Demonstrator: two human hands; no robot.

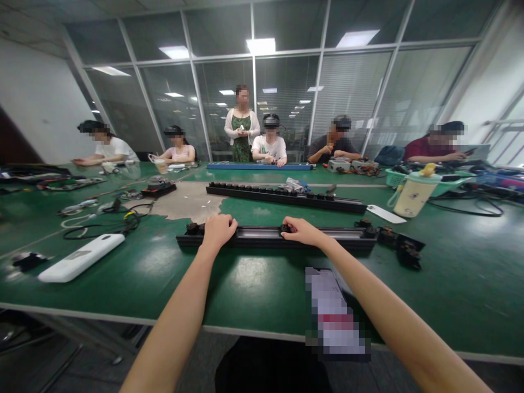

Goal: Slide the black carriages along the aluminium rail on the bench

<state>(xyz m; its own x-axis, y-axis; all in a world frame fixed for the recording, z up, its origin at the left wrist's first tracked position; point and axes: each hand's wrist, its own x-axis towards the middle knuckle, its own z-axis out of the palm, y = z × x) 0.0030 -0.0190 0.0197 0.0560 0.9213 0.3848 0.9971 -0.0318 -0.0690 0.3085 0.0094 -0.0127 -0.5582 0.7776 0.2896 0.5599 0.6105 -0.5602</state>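
Observation:
A long black rail (262,243) with a pale metal inner channel lies across the table in front of me. My left hand (219,230) is closed over its left part; whether a small block is also under those fingers is hidden. Small black blocks (194,228) sit in the channel at the left end. Along the middle of the rail, my right hand (302,231) pinches another small black block (284,229) at the channel. Beside the right end lie several loose black pieces (405,245), some with brownish parts.
Behind my rail lies a second black rail (286,197) with a row of black blocks. A phone (338,314) rests near the front edge, a white device (84,257) and cables (106,221) at left, a cream cup (417,194) at right. Several people sit across the green table (262,295).

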